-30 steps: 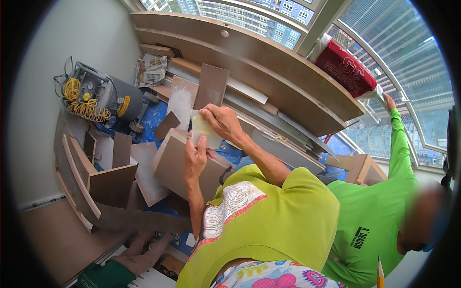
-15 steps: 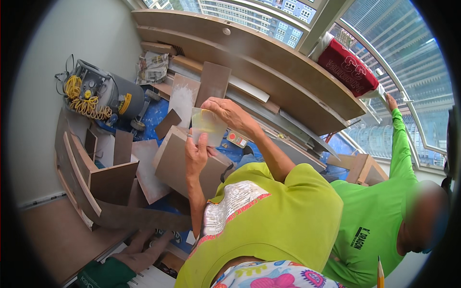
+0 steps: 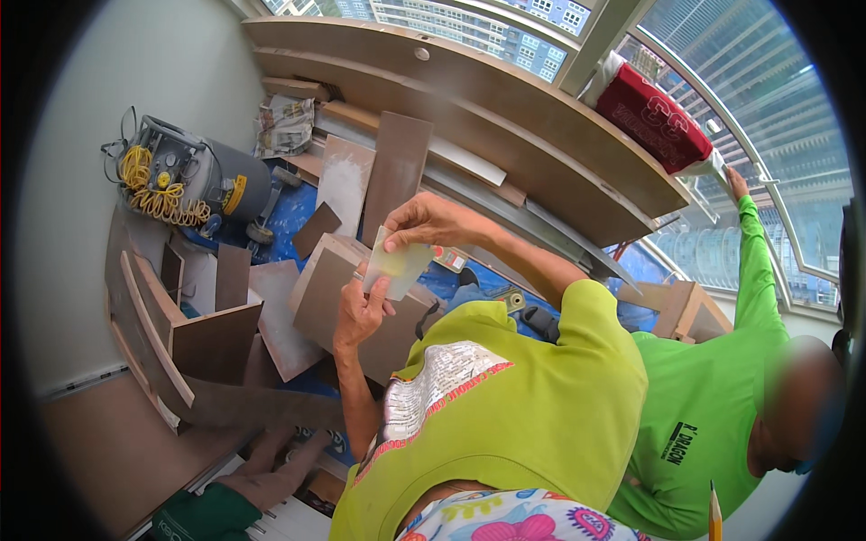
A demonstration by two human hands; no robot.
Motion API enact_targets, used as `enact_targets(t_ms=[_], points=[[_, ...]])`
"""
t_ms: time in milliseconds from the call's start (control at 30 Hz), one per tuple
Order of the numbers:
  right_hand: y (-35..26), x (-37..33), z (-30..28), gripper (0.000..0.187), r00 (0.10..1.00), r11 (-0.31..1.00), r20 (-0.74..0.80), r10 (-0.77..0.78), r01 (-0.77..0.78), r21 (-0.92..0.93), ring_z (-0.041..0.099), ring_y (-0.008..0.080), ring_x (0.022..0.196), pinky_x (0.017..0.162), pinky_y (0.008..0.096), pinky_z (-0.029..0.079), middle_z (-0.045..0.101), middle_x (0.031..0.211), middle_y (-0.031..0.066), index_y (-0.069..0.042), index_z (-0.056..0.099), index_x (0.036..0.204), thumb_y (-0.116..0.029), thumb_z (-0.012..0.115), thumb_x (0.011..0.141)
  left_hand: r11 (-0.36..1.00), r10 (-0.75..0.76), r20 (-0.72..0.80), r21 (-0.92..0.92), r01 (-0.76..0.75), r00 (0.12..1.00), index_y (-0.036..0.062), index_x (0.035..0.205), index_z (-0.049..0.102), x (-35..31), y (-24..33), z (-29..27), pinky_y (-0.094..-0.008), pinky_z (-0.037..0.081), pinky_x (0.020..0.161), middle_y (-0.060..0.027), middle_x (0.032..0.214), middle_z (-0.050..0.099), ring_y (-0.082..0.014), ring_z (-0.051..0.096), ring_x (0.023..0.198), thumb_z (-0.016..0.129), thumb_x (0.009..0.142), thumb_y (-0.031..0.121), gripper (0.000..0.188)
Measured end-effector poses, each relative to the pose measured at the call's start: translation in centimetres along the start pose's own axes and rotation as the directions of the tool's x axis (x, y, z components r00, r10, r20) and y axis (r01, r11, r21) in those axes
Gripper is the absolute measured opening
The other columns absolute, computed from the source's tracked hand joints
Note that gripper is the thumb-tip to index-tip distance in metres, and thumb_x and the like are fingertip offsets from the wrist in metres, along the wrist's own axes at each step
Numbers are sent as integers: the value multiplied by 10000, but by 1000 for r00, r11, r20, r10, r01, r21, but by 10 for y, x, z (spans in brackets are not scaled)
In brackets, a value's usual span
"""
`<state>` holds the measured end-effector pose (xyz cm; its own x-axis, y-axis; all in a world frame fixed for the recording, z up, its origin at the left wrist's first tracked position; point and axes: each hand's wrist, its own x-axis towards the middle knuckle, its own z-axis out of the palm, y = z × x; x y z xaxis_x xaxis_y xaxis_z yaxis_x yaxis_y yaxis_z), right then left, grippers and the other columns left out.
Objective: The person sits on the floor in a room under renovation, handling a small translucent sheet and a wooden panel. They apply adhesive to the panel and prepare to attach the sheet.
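Note:
In front of my chest, a translucent square plastic piece (image 3: pixel 400 266) with a yellowish smear is held between both hands. My left hand (image 3: pixel 363 311) pinches its lower left edge, thumb across the face, and wears a ring. At the upper edge, my right hand (image 3: pixel 422 219) grips a corner between thumb and fingers. The piece tilts toward the right. Under the hands lies a brown panel box (image 3: pixel 336 290), and the piece partly covers it.
A grey wheeled compressor (image 3: pixel 194 176) with coiled yellow hose stands at the left wall. Loose boards (image 3: pixel 397 167) and cabinet panels (image 3: pixel 212 338) lie on blue sheeting (image 3: pixel 298 216). Long shelves (image 3: pixel 541 135) run below the windows. A co-worker in green (image 3: pixel 695 388) reaches toward the window at right.
My right hand has moved slightly down and changed its hold on the corner. The plastic piece has turned and tilted. My right forearm shifted, uncovering small items beside my shirt.

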<state>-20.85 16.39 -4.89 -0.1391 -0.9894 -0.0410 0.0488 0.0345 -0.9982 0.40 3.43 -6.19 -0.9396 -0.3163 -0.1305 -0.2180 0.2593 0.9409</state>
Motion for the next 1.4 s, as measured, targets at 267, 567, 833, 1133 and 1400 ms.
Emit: enact_targets(t_ms=[267, 567, 833, 1133, 1400], points=[[2, -4, 1, 314, 997, 991, 15, -71, 72, -111, 654, 146, 828, 772, 325, 520, 728, 901, 98, -20, 701, 1147, -262, 667, 951, 999, -19, -83, 41, 22, 996, 5, 1085, 563, -7, -15, 7, -295, 487, 469, -96, 711, 658, -170, 647, 510, 525, 1020, 214, 222], [38, 4, 27, 295, 975, 976, -146, -168, 185, 112, 634, 137, 923, 832, 322, 509, 711, 1034, 76, -20, 616, 1228, -213, 581, 1006, 996, 4, -154, -86, -17, 988, 1, 1075, 534, -6, -9, 16, -270, 475, 454, -96, 726, 652, -153, 628, 499, 503, 1031, 226, 230], [34, 6, 54, 299, 825, 977, -532, -189, 105, -184, 624, 267, 666, 650, 353, 501, 679, 787, 139, -33, 628, 992, -328, 582, 990, 994, 0, -156, -112, -18, 988, 5, 1110, 515, -1, -4, 29, -271, 474, 448, -89, 716, 639, -151, 634, 510, 492, 1035, 219, 228], [41, 22, 39, 395, 755, 998, -655, -26, -18, -61, 527, 250, 573, 597, 386, 462, 618, 668, 128, -16, 635, 834, -379, 588, 982, 999, 24, -205, -30, -30, 978, -1, 1082, 516, 14, 0, 48, -285, 480, 453, -94, 724, 654, -157, 630, 501, 506, 1031, 218, 225], [34, 23, 14, 302, 956, 950, -278, -97, 172, 260, 604, 104, 770, 706, 278, 487, 677, 814, 17, -30, 679, 915, -329, 723, 920, 1000, 25, -222, 19, -21, 975, 16, 1060, 513, 24, 7, 32, -249, 466, 447, -81, 701, 632, -131, 624, 509, 489, 1041, 244, 230]])
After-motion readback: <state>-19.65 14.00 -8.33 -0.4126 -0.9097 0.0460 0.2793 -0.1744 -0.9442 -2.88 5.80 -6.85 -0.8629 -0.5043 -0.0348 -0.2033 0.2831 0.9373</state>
